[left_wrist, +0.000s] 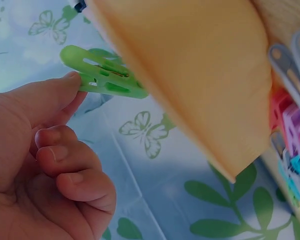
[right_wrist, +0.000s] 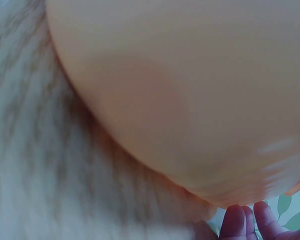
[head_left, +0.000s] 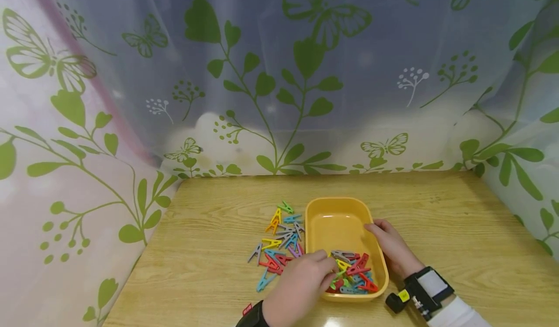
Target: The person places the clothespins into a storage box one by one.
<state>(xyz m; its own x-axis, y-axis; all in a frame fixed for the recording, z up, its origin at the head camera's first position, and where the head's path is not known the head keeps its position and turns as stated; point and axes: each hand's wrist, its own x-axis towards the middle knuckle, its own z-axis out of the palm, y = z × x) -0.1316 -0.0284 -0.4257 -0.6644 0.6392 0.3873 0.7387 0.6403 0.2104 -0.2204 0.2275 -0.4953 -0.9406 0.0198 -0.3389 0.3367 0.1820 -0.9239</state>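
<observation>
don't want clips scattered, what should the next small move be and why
Probably loosen the left hand's pinch and let the green clip drop into the tray: in the left wrist view its tip passes behind the rim, other clips lie inside near that hand, and the right hand holds the tray's edge.

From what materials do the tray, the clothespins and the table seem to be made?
Yellow tray: probably plastic, smooth and slightly glossy, with glints inside. Clothespins: likely moulded plastic in solid colours; the green one has a smooth, slotted body. Table: slightly shiny wood or wood-look laminate; grain lines and a reflection show.
</observation>
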